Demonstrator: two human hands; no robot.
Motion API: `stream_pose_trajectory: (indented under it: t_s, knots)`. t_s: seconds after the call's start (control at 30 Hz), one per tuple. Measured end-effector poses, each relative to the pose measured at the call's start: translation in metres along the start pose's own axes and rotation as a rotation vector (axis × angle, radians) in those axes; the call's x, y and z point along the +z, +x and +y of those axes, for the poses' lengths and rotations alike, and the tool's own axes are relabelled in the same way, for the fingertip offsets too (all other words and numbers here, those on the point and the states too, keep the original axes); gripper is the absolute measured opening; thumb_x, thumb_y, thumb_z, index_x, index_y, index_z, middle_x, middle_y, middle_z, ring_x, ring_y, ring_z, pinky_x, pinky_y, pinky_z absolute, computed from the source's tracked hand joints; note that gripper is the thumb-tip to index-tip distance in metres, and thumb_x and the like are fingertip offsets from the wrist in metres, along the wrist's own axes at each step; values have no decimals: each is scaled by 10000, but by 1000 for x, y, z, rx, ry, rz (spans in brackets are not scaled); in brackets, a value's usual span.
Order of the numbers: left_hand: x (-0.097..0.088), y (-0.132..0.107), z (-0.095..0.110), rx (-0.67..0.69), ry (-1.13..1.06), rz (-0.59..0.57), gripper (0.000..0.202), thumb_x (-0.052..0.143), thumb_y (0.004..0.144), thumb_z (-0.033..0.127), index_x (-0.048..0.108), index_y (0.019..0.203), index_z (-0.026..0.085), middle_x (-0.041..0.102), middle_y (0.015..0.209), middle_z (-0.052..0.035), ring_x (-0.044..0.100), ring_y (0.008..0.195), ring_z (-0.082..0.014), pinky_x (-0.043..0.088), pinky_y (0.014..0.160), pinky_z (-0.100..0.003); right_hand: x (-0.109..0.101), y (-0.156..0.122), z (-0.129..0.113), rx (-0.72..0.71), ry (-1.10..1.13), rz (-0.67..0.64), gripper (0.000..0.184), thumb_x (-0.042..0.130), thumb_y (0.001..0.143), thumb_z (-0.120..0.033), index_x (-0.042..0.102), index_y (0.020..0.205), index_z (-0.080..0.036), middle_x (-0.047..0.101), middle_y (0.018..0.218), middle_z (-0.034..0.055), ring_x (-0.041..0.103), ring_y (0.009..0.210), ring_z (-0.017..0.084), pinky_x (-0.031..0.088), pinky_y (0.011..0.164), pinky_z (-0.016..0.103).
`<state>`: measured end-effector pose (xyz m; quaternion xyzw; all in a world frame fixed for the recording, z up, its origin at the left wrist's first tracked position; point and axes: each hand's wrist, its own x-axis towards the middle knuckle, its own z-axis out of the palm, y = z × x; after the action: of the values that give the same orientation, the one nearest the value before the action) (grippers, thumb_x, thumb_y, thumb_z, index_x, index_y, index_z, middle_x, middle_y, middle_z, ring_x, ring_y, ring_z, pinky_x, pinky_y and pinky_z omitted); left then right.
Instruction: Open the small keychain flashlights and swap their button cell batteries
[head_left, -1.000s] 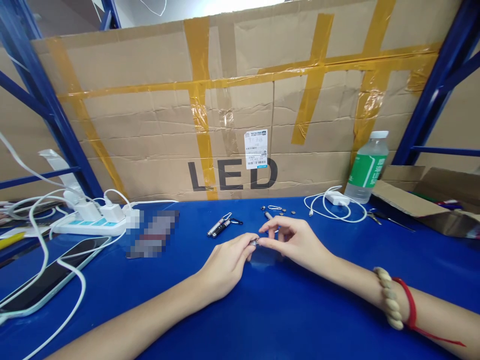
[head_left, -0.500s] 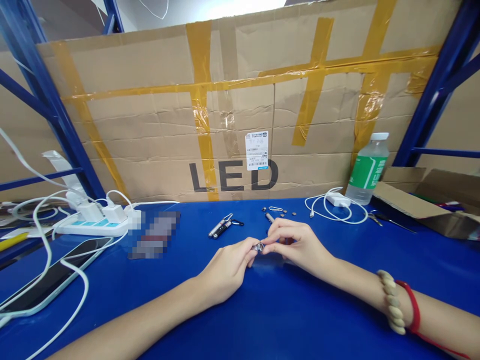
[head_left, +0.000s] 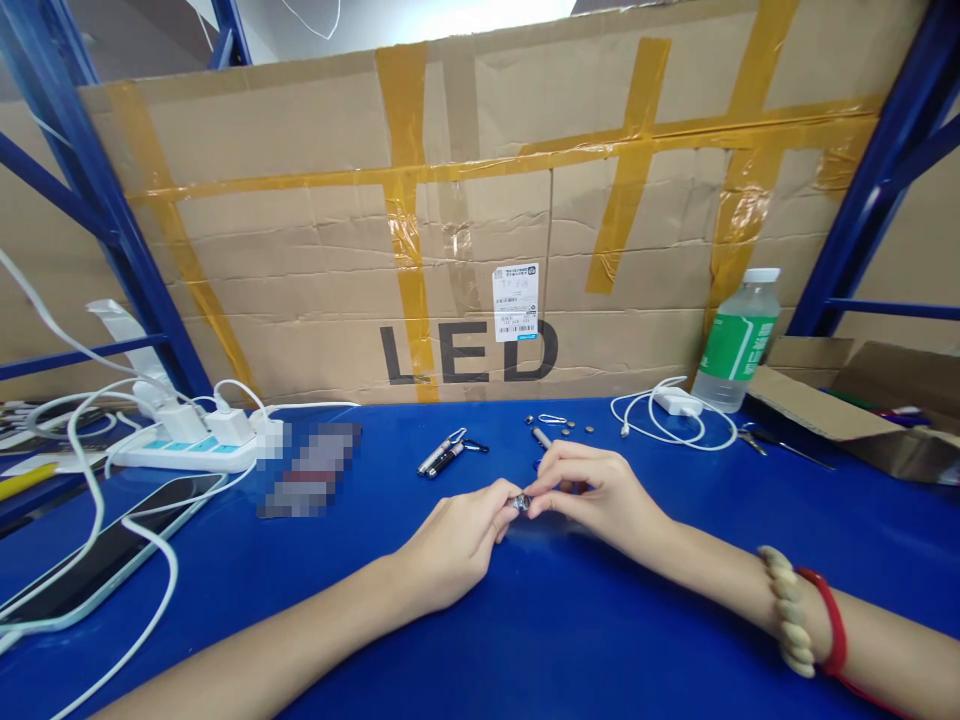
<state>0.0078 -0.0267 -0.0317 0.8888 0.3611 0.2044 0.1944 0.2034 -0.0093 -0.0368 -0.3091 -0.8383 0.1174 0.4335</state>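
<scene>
My left hand [head_left: 457, 540] and my right hand [head_left: 592, 495] meet fingertip to fingertip low over the blue table [head_left: 525, 640]. Both pinch a small silver cylindrical part [head_left: 520, 501] between them. My right wrist wears a bead bracelet and a red cord. Just beyond my hands lie two small keychain torches [head_left: 442, 455], a short silver tube [head_left: 540, 436], a wire clip [head_left: 551, 418] and a few button cells [head_left: 577, 427].
A taped cardboard sheet marked LED [head_left: 465, 240] walls the back. At left are a power strip with chargers [head_left: 187, 440], white cables and a phone [head_left: 105, 555]. At right are a coiled white cable [head_left: 667, 415], a water bottle [head_left: 739, 340], an open carton [head_left: 862, 400] and scissors [head_left: 757, 438].
Both hands have drifted slightly nearer to me and down with the small part. My right hand's fingers, raised and spread a second ago, have closed in over it.
</scene>
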Motion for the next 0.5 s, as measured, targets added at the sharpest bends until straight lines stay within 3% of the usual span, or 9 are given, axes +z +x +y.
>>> stream_pose_trajectory:
  t_s: [0.3, 0.5]
  knots:
    - [1, 0, 0, -42, -6, -31, 158, 311, 901, 197, 469, 906, 202, 525, 706, 17, 503, 624, -134, 358, 589, -214, 7, -2, 0, 352, 108, -74, 270, 723, 636, -447, 693, 639, -179, 574, 668, 4, 482, 522, 89, 362, 459, 219]
    - [1, 0, 0, -48, -23, -21, 152, 334, 892, 185, 480, 931, 193, 527, 700, 12, 500, 617, -133, 359, 587, -212, 6, -1, 0, 430, 139, -97, 186, 732, 637, -355, 686, 648, -175, 566, 683, -8, 470, 485, 69, 357, 443, 209]
